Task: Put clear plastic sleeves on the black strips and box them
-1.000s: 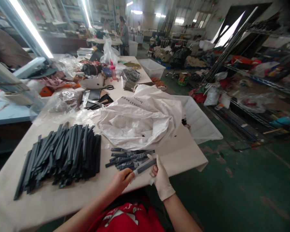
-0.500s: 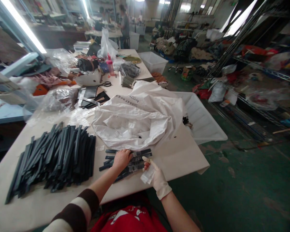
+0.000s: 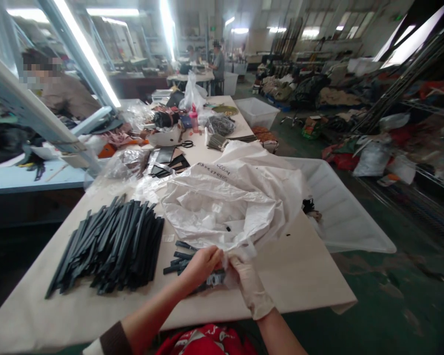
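My left hand (image 3: 207, 260), bare, has its fingertips pinched together at a small clear plastic bag (image 3: 231, 277), touching or nearly touching my other hand. My right hand (image 3: 246, 281), in a whitish glove, is closed on the same clear plastic. Below both hands lies a small row of dark strips (image 3: 177, 264), partly hidden by my left arm, with clear plastic on some of them. A large pile of similar dark strips (image 3: 111, 246) lies to the left. Just beyond my hands a big white sack (image 3: 222, 192) lies open with clear plastic pieces inside.
The cloth-covered table (image 3: 299, 276) ends at a front right corner. A white plastic bin (image 3: 348, 207) stands against its right side. Farther back are scissors (image 3: 186, 144), a pink bottle (image 3: 194, 121) and plastic-wrapped goods. A person (image 3: 64, 93) sits at the left.
My left hand has left the dark strips and come together with my right hand at the clear plastic. The view has swung left, bringing a seated person into sight.
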Demonstrator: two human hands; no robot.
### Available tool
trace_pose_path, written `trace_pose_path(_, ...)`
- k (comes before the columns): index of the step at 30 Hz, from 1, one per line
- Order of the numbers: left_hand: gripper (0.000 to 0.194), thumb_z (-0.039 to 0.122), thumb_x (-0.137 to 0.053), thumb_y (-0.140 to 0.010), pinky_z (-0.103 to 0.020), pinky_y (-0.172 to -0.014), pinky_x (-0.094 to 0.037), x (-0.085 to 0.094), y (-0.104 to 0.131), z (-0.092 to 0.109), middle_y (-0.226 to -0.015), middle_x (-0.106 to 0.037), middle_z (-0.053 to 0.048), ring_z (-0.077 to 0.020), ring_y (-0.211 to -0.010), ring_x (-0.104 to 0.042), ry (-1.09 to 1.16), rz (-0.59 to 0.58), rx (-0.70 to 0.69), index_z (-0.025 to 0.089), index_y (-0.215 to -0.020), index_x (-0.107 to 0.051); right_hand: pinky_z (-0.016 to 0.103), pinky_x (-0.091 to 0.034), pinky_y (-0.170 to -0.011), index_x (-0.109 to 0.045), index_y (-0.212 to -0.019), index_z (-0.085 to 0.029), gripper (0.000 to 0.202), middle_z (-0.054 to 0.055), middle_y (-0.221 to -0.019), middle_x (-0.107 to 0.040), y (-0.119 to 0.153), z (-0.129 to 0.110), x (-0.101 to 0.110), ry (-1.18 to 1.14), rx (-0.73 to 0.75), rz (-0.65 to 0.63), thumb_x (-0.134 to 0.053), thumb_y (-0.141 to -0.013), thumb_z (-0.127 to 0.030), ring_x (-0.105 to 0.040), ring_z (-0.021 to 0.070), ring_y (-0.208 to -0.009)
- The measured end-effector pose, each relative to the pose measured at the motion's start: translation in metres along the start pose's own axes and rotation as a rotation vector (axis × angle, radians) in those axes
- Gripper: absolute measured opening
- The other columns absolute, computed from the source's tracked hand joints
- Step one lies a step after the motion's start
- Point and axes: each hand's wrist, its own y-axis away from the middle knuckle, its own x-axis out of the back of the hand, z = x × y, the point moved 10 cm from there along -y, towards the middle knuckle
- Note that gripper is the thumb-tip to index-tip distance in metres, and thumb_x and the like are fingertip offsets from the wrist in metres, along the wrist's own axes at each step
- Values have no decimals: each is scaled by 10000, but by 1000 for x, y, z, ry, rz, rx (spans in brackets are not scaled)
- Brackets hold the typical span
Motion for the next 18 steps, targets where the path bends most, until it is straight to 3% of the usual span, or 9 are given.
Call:
trace_pose_path(3, 287, 358, -379, -854, -236, -656, -386, 46, -41, -33, -846, -656, -51, -164, -771, -584, -240, 163, 114, 170, -875, -595, 211, -347, -396, -538, -530, -179, 335, -56, -446, -496, -15, -9, 16, 18, 34, 95, -758, -524, -432, -422, 77, -403)
trace_pose_path(5, 310, 322, -419, -840, -268, -713, -396, 65, -69, -55, -988, -637, -120, -204, -881, -584, -322, 237, 197, 122, -1035, -554, 206, -305, -359, -497, -494, -180, 370, -60, -414, -457, -24, -14, 21, 1, 45, 127, -761, -521, -438, -384, 66, -372)
trace_pose_path(7, 343, 315, -435, -834, -284, -703, -408, 62, -93, -70, -952, -648, -143, -219, -859, -600, -338, 228, 238, 88, -1069, -541, 205, -274, -333, -486, -493, -182, 382, -58, -416, -456, -29, -17, 23, -23, 55, 144, -767, -514, -440, -358, 57, -354)
trace_pose_path(10, 305, 354, -459, -833, -243, -690, -421, 43, -109, -77, -892, -670, -71, -174, -809, -619, -350, 180, 221, 165, -1037, -582, 202, -227, -294, -484, -489, -184, 399, -58, -401, -449, -32, -17, 23, -30, 48, 175, -768, -504, -464, -313, 45, -320)
trace_pose_path(12, 281, 383, -444, -844, -208, -742, -414, 47, -105, -82, -975, -653, -27, -140, -880, -605, -374, 198, 202, 238, -1038, -588, 199, -225, -281, -508, -498, -182, 389, -53, -392, -453, -31, -14, 22, -2, 27, 174, -766, -506, -473, -334, 54, -317)
trace_pose_path(13, 277, 388, -429, -852, -202, -775, -406, 58, -99, -89, -1021, -636, -16, -133, -925, -590, -396, 226, 214, 260, -1043, -585, 198, -241, -281, -534, -517, -179, 374, -46, -401, -472, -30, -12, 21, 17, 15, 157, -767, -508, -470, -366, 63, -328)
trace_pose_path(15, 278, 356, -399, -865, -229, -838, -389, 99, -75, -114, -1084, -600, -35, -152, -997, -556, -457, 313, 301, 252, -1058, -569, 195, -293, -299, -593, -581, -169, 348, -28, -452, -530, -29, -9, 15, 46, -1, 111, -775, -506, -457, -441, 84, -375)
trace_pose_path(18, 293, 263, -399, -842, -355, -864, -389, 174, -18, -167, -1124, -545, -141, -246, -1046, -517, -555, 464, 530, 150, -1079, -529, 196, -338, -329, -631, -615, -158, 356, -27, -482, -551, -28, -5, 2, 72, 9, 52, -790, -481, -446, -470, 88, -404)
